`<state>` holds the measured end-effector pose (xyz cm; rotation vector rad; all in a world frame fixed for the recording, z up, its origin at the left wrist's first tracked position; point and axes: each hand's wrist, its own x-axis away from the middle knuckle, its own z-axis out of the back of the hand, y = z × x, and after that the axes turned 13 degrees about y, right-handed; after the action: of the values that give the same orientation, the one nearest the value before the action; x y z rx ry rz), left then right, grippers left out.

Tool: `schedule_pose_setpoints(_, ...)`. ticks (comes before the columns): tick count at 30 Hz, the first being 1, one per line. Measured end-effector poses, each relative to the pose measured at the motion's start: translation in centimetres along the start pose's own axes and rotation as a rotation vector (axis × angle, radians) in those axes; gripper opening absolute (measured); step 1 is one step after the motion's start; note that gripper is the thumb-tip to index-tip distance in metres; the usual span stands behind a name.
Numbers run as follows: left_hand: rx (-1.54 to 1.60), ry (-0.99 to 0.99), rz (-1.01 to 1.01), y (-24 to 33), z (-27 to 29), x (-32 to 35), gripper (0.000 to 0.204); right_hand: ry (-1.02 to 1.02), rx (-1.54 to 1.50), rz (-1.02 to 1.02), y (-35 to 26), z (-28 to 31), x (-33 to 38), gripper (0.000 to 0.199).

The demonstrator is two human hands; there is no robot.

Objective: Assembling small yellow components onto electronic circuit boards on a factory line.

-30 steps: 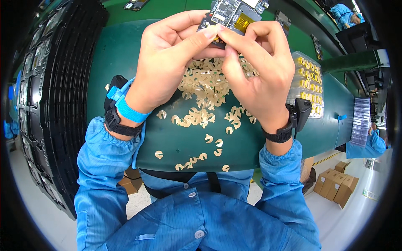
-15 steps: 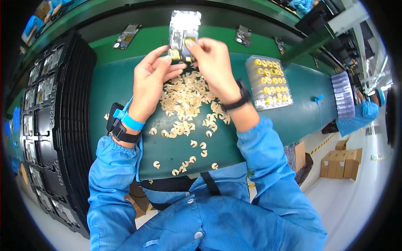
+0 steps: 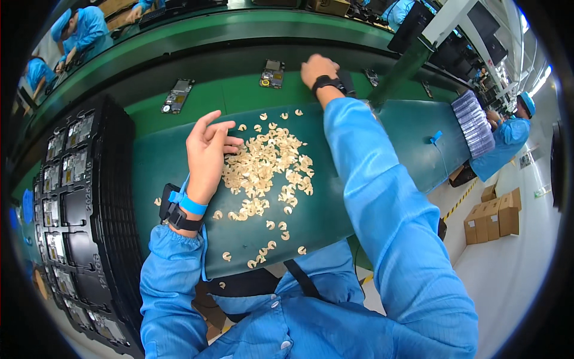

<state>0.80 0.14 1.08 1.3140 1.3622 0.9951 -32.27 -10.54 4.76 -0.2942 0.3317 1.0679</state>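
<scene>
My left hand (image 3: 209, 149) hovers with fingers apart at the left edge of a heap of small cream C-shaped parts (image 3: 263, 173) on the dark green mat (image 3: 359, 125). It holds nothing. My right hand (image 3: 317, 69) is stretched far out over the green conveyor belt (image 3: 233, 90). A small circuit board (image 3: 273, 75) lies flat on the belt just left of that hand, apart from it. I see the right hand from the back with nothing in it. Both wrists wear black bands, and the left one also has a blue strap.
Stacked black trays (image 3: 78, 197) holding boards fill the left side. Another circuit board (image 3: 176, 96) lies on the belt farther left. A pile of flat trays (image 3: 472, 122) sits at the mat's right end. Co-workers in blue (image 3: 84, 30) (image 3: 508, 137) work nearby. Cardboard boxes (image 3: 499, 218) stand on the floor.
Both hands held a circuit board above the heap. The right hand has carried it out to the belt and let go. The left hand has dropped back to the parts.
</scene>
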Motion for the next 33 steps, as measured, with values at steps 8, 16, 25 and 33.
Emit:
schedule_pose_setpoints(8,-0.045,-0.042,0.011,0.5,-1.0,0.1,0.034,0.072,-0.155,-0.431,5.1,-4.4,-3.0,0.04)
schedule_pose_setpoints(16,-0.052,-0.083,0.069,1.0,-1.4,1.0,0.038,0.06,-1.22,-0.239,-5.2,1.8,7.9,0.013)
schedule_pose_setpoints(25,0.206,-0.13,0.088,0.2,-1.0,0.9,0.022,-0.235,-1.432,-0.179,-4.3,8.7,17.5,0.019)
schedule_pose_setpoints(33,0.191,-0.112,0.105,1.0,-1.6,1.2,0.022,0.279,-0.433,0.234,8.6,11.8,18.0,0.022)
